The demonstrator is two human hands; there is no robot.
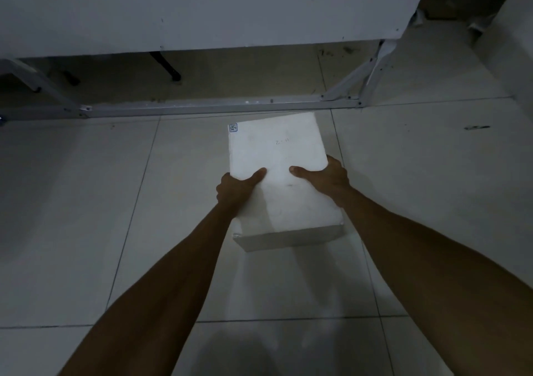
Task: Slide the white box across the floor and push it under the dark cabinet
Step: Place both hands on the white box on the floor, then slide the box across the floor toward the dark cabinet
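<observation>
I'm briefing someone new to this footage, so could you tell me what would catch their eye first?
The bright white box on the tiled floor at centre stands out, with the left hand and right hand clasping its two long sides, thumbs on top. Just beyond its far end, a metal floor rail runs across below a pale panel.

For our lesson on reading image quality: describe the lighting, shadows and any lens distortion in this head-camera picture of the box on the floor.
Head view: dim overall, yet the white box top is the brightest area, held by the left hand and right hand; deep shadow fills the gap under the cabinet; a dark shadow falls on the tiled floor at bottom centre; wide-angle bending curves the metal floor rail.
</observation>
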